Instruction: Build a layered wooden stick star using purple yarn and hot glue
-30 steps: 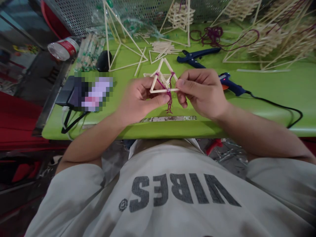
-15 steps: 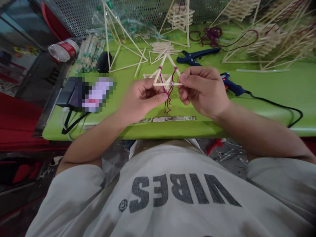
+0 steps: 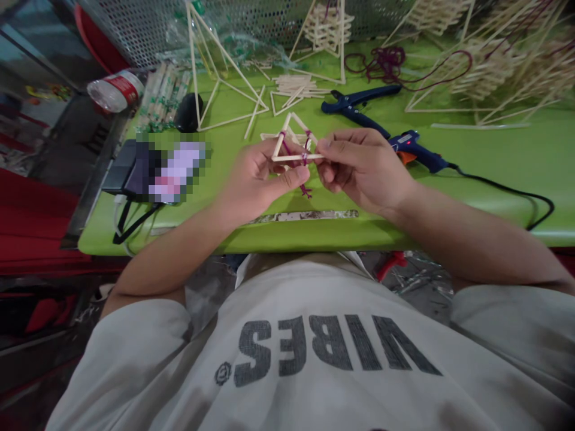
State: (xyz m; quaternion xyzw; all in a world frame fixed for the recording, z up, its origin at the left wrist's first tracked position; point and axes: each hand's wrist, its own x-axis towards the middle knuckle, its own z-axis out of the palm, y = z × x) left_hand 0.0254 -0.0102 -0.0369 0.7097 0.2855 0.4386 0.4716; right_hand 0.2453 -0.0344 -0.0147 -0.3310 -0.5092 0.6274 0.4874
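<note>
A small triangle of pale wooden sticks (image 3: 287, 158) is held up over the green table, with purple string (image 3: 307, 192) tied on its sides and hanging below it. My right hand (image 3: 366, 167) pinches the triangle's right corner between thumb and fingers. My left hand (image 3: 263, 179) is closed below and behind the triangle, its thumb tip pressed against the gathered string. Its other fingertips are partly hidden by the sticks. Behind the triangle more pale sticks show, partly covered by my hands.
Blue cutters (image 3: 359, 102) and a corded blue glue gun (image 3: 417, 149) lie beyond my right hand. A stick frame (image 3: 231, 93), a stick pile (image 3: 296, 87) and a purple string tangle (image 3: 386, 63) are farther back. At left are a phone (image 3: 179, 170) and a bottle (image 3: 117, 91).
The stick triangle has tilted and shifted slightly left and down at its top. My right hand moved a little left with it. The hanging string ends have drawn up shorter.
</note>
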